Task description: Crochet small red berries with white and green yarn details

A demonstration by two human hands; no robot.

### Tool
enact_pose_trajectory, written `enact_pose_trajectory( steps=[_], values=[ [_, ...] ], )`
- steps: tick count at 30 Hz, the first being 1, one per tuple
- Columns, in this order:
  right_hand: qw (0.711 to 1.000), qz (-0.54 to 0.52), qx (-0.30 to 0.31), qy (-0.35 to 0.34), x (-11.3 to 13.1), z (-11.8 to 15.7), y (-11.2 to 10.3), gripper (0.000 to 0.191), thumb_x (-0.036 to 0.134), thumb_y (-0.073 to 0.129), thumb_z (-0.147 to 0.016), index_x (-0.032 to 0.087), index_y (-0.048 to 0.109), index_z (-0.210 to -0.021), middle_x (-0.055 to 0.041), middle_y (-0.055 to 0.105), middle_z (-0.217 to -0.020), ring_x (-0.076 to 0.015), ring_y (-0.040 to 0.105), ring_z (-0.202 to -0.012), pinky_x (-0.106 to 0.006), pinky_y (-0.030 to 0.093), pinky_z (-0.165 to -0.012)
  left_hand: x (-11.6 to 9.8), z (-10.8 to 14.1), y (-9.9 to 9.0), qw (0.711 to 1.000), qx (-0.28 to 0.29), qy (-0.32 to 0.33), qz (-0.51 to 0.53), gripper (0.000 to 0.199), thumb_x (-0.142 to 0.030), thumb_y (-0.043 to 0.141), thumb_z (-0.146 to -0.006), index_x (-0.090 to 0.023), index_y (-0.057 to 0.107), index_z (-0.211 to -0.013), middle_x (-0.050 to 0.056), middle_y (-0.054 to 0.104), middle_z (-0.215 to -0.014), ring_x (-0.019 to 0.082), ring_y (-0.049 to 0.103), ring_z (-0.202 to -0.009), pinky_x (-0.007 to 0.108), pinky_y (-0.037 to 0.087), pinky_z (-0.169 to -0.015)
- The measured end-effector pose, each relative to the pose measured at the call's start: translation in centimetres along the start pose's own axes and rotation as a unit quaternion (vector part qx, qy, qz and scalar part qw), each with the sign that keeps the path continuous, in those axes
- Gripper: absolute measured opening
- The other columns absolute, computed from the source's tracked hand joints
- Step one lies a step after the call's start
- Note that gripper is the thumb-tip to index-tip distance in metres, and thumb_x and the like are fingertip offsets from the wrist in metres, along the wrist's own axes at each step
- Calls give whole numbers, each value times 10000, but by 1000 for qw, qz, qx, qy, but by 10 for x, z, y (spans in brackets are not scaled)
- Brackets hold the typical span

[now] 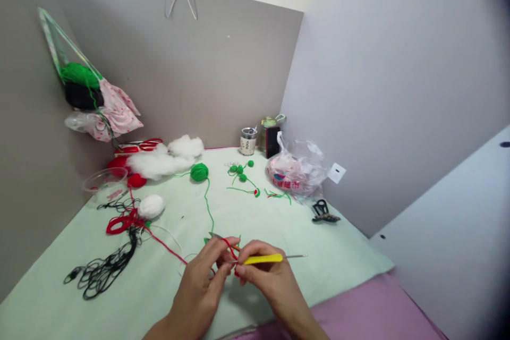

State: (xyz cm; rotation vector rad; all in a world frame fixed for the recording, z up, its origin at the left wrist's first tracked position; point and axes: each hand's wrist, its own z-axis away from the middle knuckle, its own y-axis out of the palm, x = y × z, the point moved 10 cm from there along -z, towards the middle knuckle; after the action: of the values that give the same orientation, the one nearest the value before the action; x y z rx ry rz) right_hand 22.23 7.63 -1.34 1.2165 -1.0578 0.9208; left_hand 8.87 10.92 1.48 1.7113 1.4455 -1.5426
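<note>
My right hand [268, 273] is closed around a crochet hook with a yellow handle [265, 259], its metal end sticking out to the right. Facing it, my left hand [199, 281] pinches red yarn [230, 247], which runs over the index finger. A small bit of red work [236, 272] shows between the fingertips, mostly covered by them. From the left, a red strand [167, 247] leads toward my left hand. Just beyond the fingers lie the blades of scissors [215, 236], partly hidden, beside a bit of green.
A green yarn ball [199, 172], small green crocheted pieces [240, 171] and white stuffing [163, 159] lie farther back. At left are a white yarn ball [151, 205] and tangled black cord [107, 268]. A plastic bag [297, 170] and hair claw [324, 212] sit at right.
</note>
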Motion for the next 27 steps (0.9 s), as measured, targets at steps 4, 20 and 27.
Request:
enact_pose_trajectory(
  steps=[4,20,27],
  values=[
    [999,-13,12,27,-11,3,5,271,350,966,-640,186,765,-718,20,690,-601,-115,605,-558,-237,456,-593,-1,4,1,999,-12,32,-23,230,-272,571,-1010,-258,754,-1150,50,704,-875,221,694,-796,316,546,-762],
    [994,-48,-79,-52,4,-2,-20,234,352,941,-718,219,780,-825,-4,765,-763,-152,698,-685,-268,561,-684,28,-3,1,968,-3,-158,193,354,-306,834,-840,-225,766,-1177,32,709,-952,223,650,-968,326,477,-900],
    [951,179,-68,-241,59,5,0,35,214,782,-883,245,797,-887,-34,751,-859,-174,714,-776,-270,578,-687,17,-9,2,931,-12,-189,311,372,-392,835,-875,-203,783,-1192,4,685,-860,159,632,-786,278,490,-782]
  ],
)
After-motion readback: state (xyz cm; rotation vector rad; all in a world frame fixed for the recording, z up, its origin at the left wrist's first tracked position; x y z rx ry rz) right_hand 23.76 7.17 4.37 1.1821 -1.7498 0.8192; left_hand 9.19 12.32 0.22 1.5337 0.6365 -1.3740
